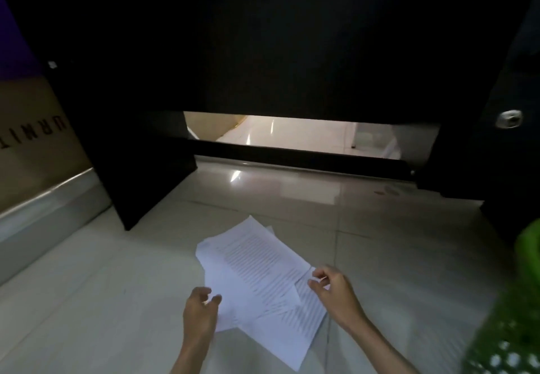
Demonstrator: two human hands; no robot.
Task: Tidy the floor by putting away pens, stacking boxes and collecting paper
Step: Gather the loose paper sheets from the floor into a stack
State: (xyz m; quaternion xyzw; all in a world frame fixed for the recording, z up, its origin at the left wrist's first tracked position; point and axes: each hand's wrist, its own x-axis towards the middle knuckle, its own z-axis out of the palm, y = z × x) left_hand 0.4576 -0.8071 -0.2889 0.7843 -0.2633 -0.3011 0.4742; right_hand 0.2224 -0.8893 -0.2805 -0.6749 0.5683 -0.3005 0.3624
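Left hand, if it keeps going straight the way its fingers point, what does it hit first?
Most likely the loose sheets of paper: the left hand has its fingertips curled at their near left edge, pointing forward and right over the pile. Height above the floor is unclear.
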